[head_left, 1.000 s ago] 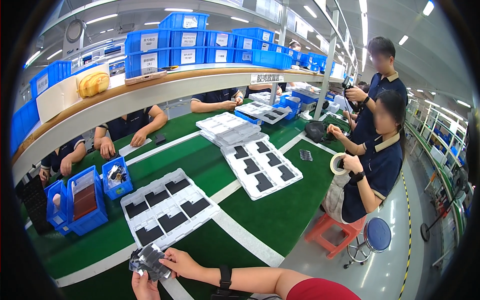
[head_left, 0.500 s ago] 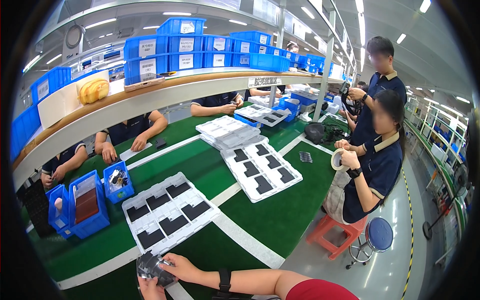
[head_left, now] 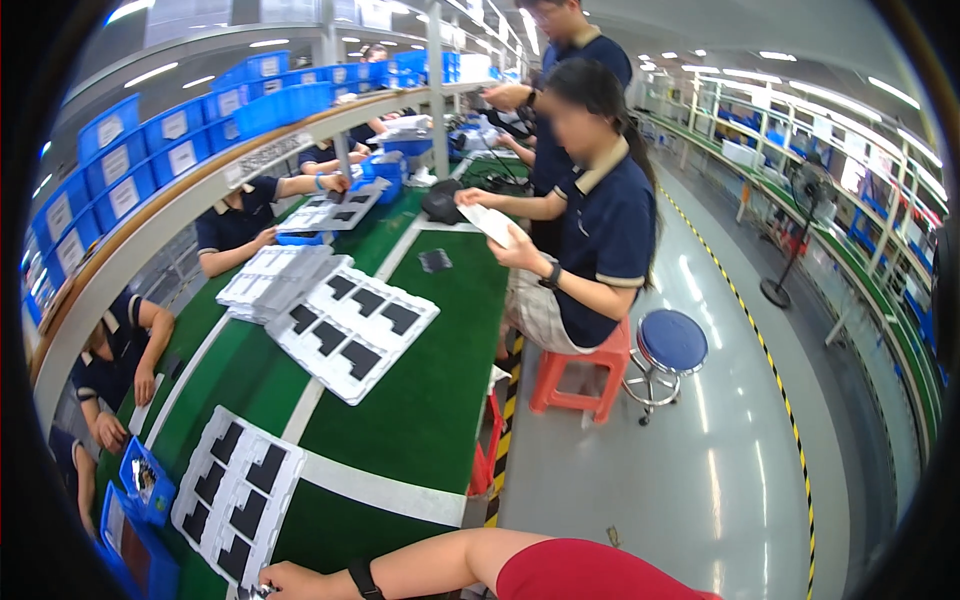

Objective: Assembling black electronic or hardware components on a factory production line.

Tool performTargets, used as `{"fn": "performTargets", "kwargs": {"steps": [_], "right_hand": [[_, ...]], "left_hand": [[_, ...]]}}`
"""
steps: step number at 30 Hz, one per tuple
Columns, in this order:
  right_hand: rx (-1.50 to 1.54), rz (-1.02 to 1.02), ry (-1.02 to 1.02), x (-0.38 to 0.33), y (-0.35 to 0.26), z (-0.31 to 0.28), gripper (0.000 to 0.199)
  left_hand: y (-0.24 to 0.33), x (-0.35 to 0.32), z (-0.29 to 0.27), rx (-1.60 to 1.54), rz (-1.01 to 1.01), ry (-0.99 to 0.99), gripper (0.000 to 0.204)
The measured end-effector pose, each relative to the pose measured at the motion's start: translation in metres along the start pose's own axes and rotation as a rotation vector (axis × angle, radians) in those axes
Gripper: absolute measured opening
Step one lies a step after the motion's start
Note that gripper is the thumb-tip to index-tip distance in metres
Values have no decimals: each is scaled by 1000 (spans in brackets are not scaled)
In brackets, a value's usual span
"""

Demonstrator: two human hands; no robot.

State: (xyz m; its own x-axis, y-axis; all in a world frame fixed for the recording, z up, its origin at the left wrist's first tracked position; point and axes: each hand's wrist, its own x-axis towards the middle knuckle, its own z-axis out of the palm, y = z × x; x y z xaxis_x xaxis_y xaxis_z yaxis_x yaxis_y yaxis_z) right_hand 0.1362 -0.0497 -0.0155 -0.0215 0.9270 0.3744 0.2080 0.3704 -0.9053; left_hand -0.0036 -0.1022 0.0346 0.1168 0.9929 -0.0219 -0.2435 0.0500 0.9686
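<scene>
At the bottom edge my right hand [head_left: 293, 581] is closed at the near corner of a white tray, partly cut off by the picture's rim. A sliver of a shiny dark sheet [head_left: 260, 591] shows at its fingertips; the rest is out of sight. My left hand is out of view. The white plastic tray [head_left: 230, 490] beside my hand carries several flat black notched pieces [head_left: 263, 467] in two rows. Farther up the green table [head_left: 400, 440] lies a second white tray [head_left: 375, 340] with similar black pieces, touching a stack of white trays [head_left: 275, 285].
Blue bins [head_left: 140, 550] stand at the left. A small dark shiny sheet [head_left: 435, 261] lies near the far table end. A seated co-worker [head_left: 600, 215] holds a white sheet [head_left: 490, 224], beside a blue stool [head_left: 672, 340]. A shelf [head_left: 255, 150] with blue boxes runs along the left.
The view has swung right, and the trays now sit farther left. My left hand has left the view. The seated co-worker now holds a white sheet instead of a tape roll.
</scene>
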Motion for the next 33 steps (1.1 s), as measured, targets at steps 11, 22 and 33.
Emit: {"fn": "performTargets", "kwargs": {"steps": [11,22,33], "right_hand": [[123,-49,36,-8,-21,0,24],[187,21,242,-3,-22,6,14],[224,81,373,-5,-15,43,22]], "left_hand": [[-41,34,-62,-188,-146,-117,54],[9,2,5,-266,-58,-66,44],[2,16,12,-172,-66,20,45]]}}
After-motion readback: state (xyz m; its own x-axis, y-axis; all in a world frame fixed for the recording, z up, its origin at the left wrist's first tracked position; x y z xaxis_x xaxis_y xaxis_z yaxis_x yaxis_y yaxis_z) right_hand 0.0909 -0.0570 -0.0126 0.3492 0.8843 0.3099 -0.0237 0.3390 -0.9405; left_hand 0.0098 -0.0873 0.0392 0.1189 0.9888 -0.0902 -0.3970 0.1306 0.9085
